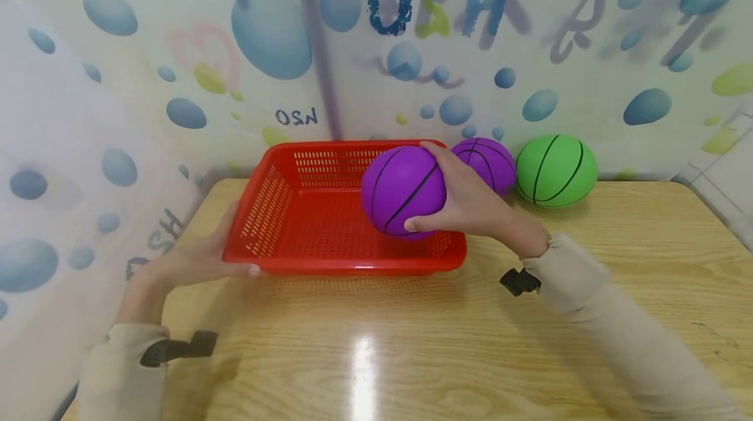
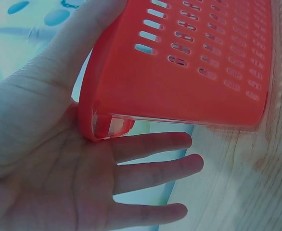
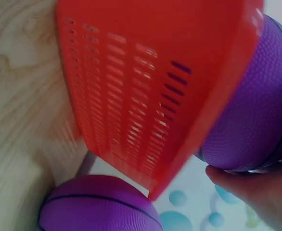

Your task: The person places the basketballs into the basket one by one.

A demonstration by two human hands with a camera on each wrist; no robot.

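A purple basketball [image 1: 395,189] with black lines is in my right hand [image 1: 470,202], thumb at its near side and fingers over its far right side. It is over the right part of a red plastic basket [image 1: 353,265] with slotted walls. In the right wrist view the ball [image 3: 261,106] shows beyond the basket's rim. My left hand [image 1: 191,259] is at the basket's near left corner. In the left wrist view its thumb lies along the rim, and the other fingers [image 2: 155,175] stretch out straight and spread beside the corner.
Right of the basket, against the patterned wall [image 1: 365,81], a second purple basketball [image 1: 491,163] and a green basketball [image 1: 555,170] stand side by side on the wooden table [image 1: 447,355]. The wall covering runs along the table's back and left.
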